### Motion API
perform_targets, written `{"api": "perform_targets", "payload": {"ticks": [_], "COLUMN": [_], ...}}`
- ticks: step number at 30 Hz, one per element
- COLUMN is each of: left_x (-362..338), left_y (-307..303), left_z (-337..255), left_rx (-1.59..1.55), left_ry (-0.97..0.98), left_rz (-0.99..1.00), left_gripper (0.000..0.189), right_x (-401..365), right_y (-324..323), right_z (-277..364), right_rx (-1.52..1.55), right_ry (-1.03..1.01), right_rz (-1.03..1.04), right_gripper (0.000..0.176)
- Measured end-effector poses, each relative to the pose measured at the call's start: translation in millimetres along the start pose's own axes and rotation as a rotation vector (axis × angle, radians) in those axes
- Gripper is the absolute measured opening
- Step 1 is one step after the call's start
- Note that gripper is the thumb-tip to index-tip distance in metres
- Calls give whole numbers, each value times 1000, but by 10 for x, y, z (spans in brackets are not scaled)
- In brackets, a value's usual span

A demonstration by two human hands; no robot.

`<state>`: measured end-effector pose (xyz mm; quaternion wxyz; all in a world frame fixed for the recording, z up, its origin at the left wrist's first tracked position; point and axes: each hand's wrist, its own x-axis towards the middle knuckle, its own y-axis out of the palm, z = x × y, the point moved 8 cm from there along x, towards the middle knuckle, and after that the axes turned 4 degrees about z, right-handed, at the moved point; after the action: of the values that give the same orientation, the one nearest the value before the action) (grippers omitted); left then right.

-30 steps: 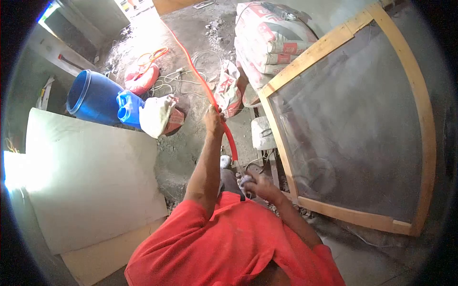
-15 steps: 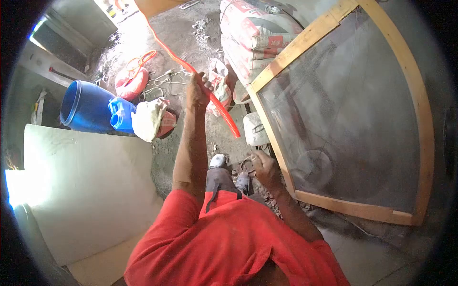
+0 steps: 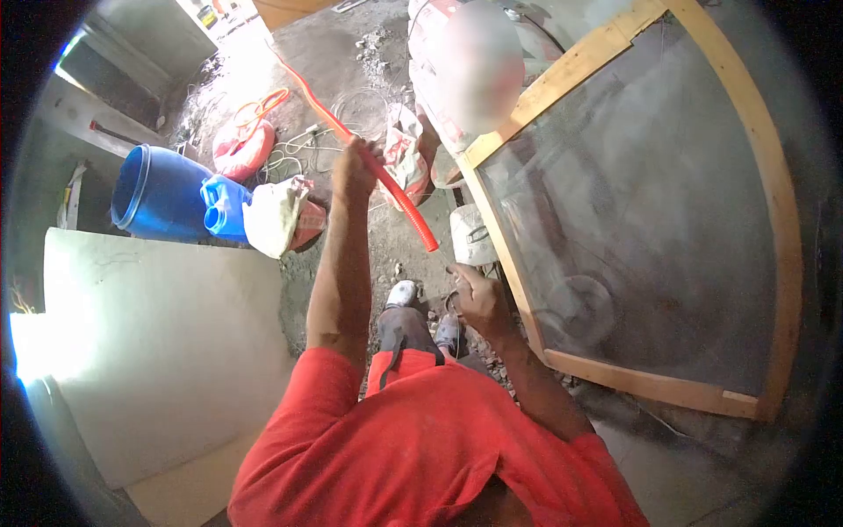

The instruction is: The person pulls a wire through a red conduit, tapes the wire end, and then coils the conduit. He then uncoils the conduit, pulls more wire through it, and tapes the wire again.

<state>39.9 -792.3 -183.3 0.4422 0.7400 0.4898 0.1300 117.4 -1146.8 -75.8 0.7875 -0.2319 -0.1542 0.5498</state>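
My left hand (image 3: pixel 355 169) is closed around an orange corrugated conduit (image 3: pixel 407 204), held out in front of me. Its cut end points down toward my right side, and the rest runs away to the upper left. My right hand (image 3: pixel 479 300) is closed, just below and to the right of that free end and apart from it. A thin, dark looped wire (image 3: pixel 452 303) shows at its fingers; how far it extends is hard to make out.
On the left lie a blue drum (image 3: pixel 162 193), a blue jerrycan (image 3: pixel 226 209), a whitish sack (image 3: pixel 277 218) and a red coil (image 3: pixel 243 149). A wood-framed mesh screen (image 3: pixel 650 220) leans at right beside a white container (image 3: pixel 472 235). Stacked bags (image 3: pixel 430 88) stand behind, partly blurred.
My left hand has shifted slightly left and down along with the conduit. My right hand has risen a little, its index finger nearer the conduit's end. A blurred patch now covers the bags.
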Motion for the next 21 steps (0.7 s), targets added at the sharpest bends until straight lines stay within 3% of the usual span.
{"api": "perform_targets", "payload": {"ticks": [1, 2, 4, 6, 8, 10, 11, 14, 18, 20, 21], "left_x": [-244, -403, -983, -1392, -1335, -1037, -909, -683, -589, -503, -479], "left_y": [176, 136, 338, 413, 351, 175, 78, -144, 156, 266, 264], "left_z": [65, 323, 802, 1111, 922, 520, 307, 145, 119, 83, 23], "left_rx": [312, 153, 241, 94, 188, 292, 267, 201, 198, -204, -243], "left_ry": [59, -62, -154, -297, -183, 75, 75, 15, -48, -104, -94], "left_rz": [200, 40, 16, -174, -240, -168, -266, -265, -176, -120, -103], "left_gripper": [37, 42, 31, 28, 30, 30, 29, 28, 26, 24, 22], "right_x": [57, 106, 219, 304, 285, 57, -66, -100, -85, -106, -116], "right_y": [-62, -48, 10, 240, 347, 417, 515, 296, 146, -24, -65], "right_z": [60, 71, 91, -158, -241, -133, -247, 33, -13, -116, -210], "right_rx": [3, 4, -70, -117, -173, -166, -131, 116, 122, 100, 196], "right_ry": [-60, -60, -54, 28, 104, 134, 66, -5, 62, 113, 170], "right_rz": [-65, -65, -71, 6, 86, 160, 127, 64, 123, 160, 205], "right_gripper": [28, 28, 22, 22, 22, 21, 22, 24, 31, 34, 34]}}
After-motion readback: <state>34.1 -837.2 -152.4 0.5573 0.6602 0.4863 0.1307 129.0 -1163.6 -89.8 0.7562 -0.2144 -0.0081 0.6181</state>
